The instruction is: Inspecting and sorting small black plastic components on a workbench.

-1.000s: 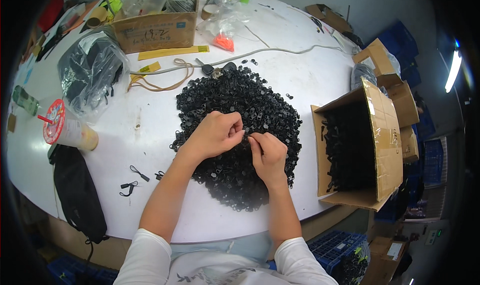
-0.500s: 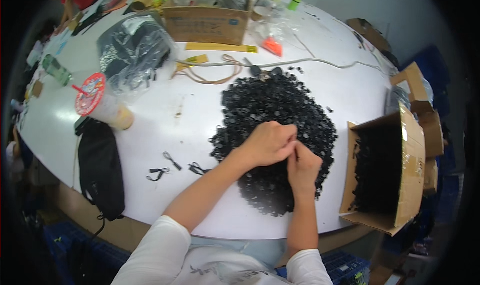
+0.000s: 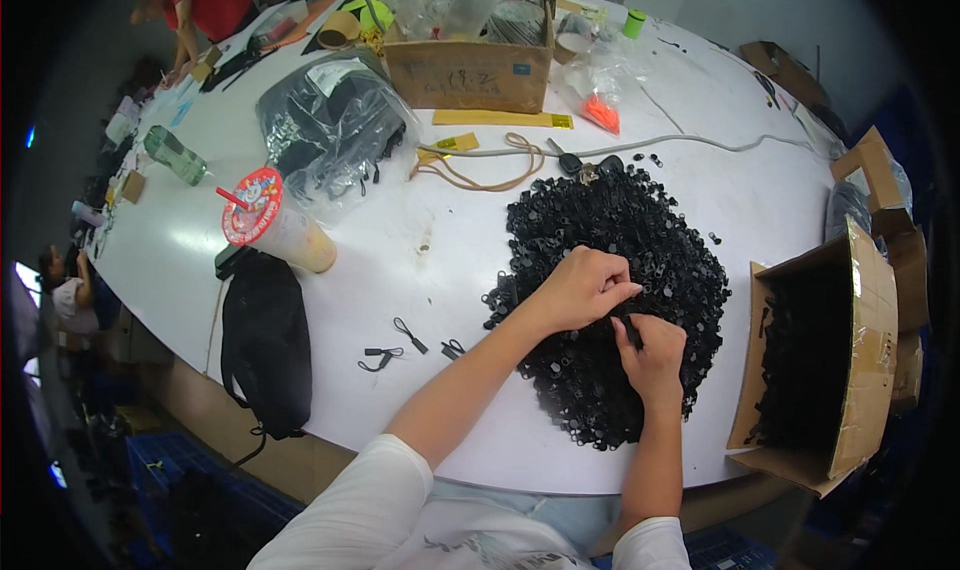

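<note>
A large heap of small black zipper sliders (image 3: pixel 690 260) lies on the white table, and both of my hands are over it. My left hand (image 3: pixel 582 288) is closed with thumb and fingers together; what sits between them, if anything, is hidden. Just below and to its right, my right hand (image 3: pixel 657 355) is closed on a small black piece (image 3: pixel 632 331), whose kind I cannot make out. A small gap separates the two hands. Left of the heap lie several black corded zipper pulls (image 3: pixel 410 336), one pair partly beside my left forearm.
On the right, a tipped cardboard box (image 3: pixel 868 340) holds more black pieces. To the left are a black pouch (image 3: pixel 265 345), a lidded drink cup (image 3: pixel 290 235) and a plastic-bagged bundle (image 3: pixel 335 120). A cable (image 3: pixel 720 148) crosses behind the heap; another person (image 3: pixel 205 10) stands far left.
My hands were touching over the heap and have come slightly apart, with a black piece now showing at the right one. The whole view has shifted, so the table appears further right.
</note>
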Tool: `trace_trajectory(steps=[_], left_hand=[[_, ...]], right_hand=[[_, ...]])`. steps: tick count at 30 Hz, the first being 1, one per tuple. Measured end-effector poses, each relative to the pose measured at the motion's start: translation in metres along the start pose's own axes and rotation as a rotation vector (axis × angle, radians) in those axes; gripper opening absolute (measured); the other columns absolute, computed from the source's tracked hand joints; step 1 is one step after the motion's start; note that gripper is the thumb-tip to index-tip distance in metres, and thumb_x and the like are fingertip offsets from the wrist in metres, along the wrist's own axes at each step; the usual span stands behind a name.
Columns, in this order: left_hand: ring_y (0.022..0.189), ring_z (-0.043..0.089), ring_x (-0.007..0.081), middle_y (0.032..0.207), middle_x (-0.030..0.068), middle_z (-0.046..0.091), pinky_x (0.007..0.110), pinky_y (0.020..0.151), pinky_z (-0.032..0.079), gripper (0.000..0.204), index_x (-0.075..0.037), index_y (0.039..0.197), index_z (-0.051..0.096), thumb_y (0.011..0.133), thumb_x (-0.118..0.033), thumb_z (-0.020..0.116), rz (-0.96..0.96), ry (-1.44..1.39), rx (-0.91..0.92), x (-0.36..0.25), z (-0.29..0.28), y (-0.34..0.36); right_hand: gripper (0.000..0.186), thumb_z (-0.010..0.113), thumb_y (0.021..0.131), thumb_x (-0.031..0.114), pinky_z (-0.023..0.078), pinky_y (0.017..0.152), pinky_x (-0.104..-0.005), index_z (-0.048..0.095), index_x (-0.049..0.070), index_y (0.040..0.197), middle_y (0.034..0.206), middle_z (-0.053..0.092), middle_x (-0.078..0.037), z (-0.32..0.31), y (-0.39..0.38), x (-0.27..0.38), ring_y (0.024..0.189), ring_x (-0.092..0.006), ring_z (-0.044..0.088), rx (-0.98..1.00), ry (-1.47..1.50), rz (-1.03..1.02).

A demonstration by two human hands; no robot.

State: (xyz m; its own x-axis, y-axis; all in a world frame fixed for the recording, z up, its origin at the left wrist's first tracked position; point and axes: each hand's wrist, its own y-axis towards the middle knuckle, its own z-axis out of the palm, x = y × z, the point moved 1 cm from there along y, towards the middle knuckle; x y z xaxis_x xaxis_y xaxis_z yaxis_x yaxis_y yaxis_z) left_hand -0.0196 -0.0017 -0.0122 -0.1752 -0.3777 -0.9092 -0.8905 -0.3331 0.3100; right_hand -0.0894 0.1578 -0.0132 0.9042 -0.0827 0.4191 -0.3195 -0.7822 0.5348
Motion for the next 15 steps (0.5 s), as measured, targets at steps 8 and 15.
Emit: trace_trajectory(steps=[8,15], left_hand=[[0.054,0.059,0.0171,0.061,0.0092,0.063,0.027,0.054,0.047,0.016,-0.001,0.084,0.07,0.085,-0.017,0.066,-0.131,-0.09,-0.012,0.001,0.017,-0.004],[0.081,0.062,0.0111,0.087,0.0072,0.068,0.024,0.073,0.049,0.012,0.001,0.092,0.072,0.086,-0.007,0.065,-0.162,-0.346,0.159,-0.011,0.014,0.004]], right_hand=[[0.014,0.072,0.079,0.005,0.043,0.049,-0.036,0.058,0.0,0.08,0.065,0.058,-0.011,0.001,-0.001,-0.005,0.054,-0.0282,0.056,-0.135,0.0,0.011],[0.01,0.071,0.079,0.008,0.047,0.054,-0.0391,0.063,0.002,0.082,0.07,0.061,-0.014,-0.007,0.002,0.002,0.06,-0.0323,0.06,-0.116,0.119,0.044]])
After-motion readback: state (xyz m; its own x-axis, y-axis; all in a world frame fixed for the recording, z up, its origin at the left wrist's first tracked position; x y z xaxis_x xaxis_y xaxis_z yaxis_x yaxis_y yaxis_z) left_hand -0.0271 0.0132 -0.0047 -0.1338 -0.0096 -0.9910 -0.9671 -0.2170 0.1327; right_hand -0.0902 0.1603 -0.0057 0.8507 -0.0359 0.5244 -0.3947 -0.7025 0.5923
